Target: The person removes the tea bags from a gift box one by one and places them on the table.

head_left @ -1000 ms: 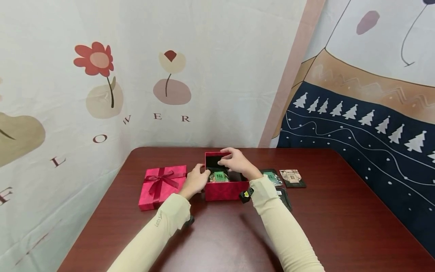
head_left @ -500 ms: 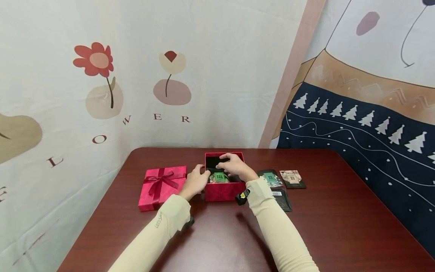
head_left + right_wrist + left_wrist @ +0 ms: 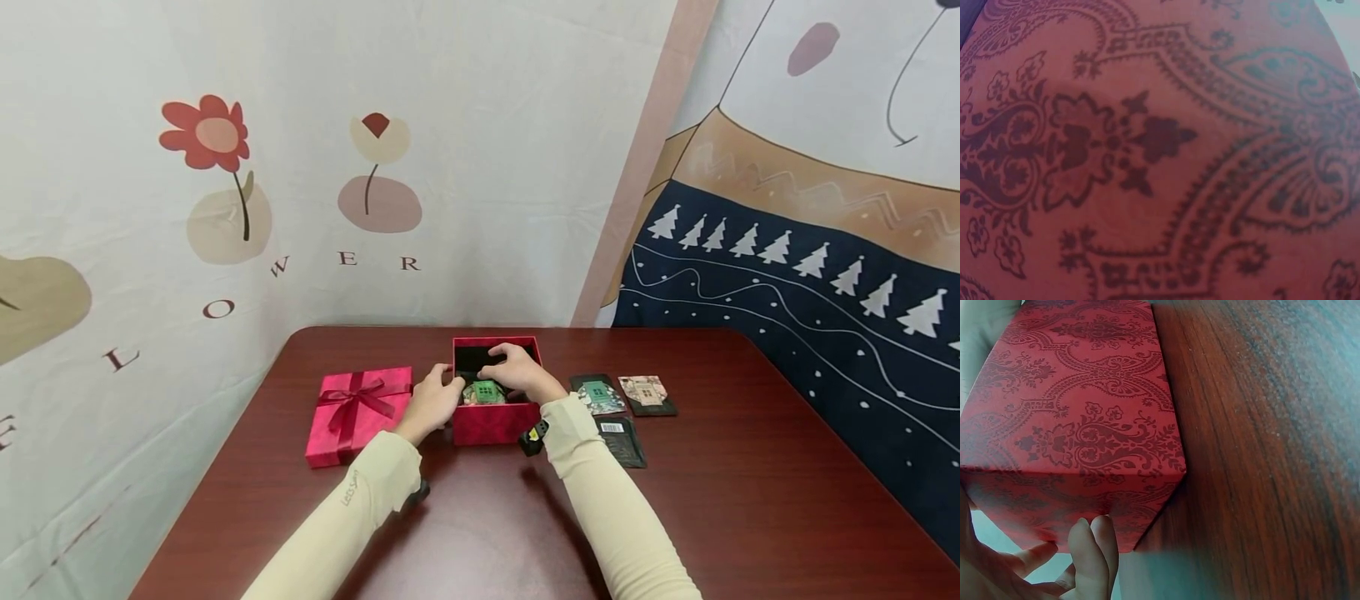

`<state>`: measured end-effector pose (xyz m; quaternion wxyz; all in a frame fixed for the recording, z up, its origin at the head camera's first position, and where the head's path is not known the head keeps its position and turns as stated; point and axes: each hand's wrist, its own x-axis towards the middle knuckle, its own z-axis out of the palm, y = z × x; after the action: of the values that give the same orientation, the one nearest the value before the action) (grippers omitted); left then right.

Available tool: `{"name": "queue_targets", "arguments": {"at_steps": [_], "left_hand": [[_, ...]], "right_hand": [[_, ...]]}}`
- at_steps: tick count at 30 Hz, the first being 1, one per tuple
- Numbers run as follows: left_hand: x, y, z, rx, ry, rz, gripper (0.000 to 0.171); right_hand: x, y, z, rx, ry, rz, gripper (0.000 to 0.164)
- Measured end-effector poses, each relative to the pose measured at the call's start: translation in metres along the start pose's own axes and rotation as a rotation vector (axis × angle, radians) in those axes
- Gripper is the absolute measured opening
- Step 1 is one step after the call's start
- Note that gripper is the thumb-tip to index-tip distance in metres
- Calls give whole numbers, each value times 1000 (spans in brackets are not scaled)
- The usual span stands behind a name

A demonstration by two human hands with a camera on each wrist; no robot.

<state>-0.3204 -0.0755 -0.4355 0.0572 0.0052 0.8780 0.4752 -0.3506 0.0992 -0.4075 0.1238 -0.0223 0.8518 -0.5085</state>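
Observation:
An uncovered red gift box [image 3: 491,425] with a dark patterned print stands on the table, its inside black. Within it a packet with a green label [image 3: 487,392] shows near the front. My left hand [image 3: 432,400] holds the box's left wall, thumb at the rim; in the left wrist view its fingertips [image 3: 1088,540] press the outer side. My right hand [image 3: 521,373] reaches in over the right part of the box, fingers bent above the packet. Whether those fingers hold anything is hidden. Only the box's printed wall [image 3: 1116,150] fills the right wrist view.
Left of the box lies its red lid [image 3: 360,417] with a dark red ribbon bow. On the right lie a green-labelled packet [image 3: 597,395], a beige-labelled packet [image 3: 647,395] and a dark packet with a white barcode [image 3: 621,442]. A printed cloth [image 3: 495,167] hangs behind the table.
My right hand has come down from above the box's back rim into the box and slightly nearer. The left hand has stayed at the left wall.

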Motion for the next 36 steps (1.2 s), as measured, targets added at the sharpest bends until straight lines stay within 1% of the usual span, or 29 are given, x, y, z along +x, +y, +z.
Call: {"name": "queue_targets", "arguments": {"at_steps": [6,11,21,23,29,36], "left_hand": [[-1,0,0,18,5,2,54],[-1,0,0,27,7,6,54],[0,0,-1,34,15,21,54],[0,0,-2,36,16,18,54],[0,-1,-1,4,-4,4,54],[0,-1,0,2,-5,3,52]], "right_hand": [[1,2,2,-54,-6,38,59],[2,4,2,-84,-16,53,59],[5,5,5,-143,-12,7,57],[4,5,6,-138,-11,6,57],[5,6,7,-90,-16,26,56],[4,6,7,-84,0,22,54]]}}
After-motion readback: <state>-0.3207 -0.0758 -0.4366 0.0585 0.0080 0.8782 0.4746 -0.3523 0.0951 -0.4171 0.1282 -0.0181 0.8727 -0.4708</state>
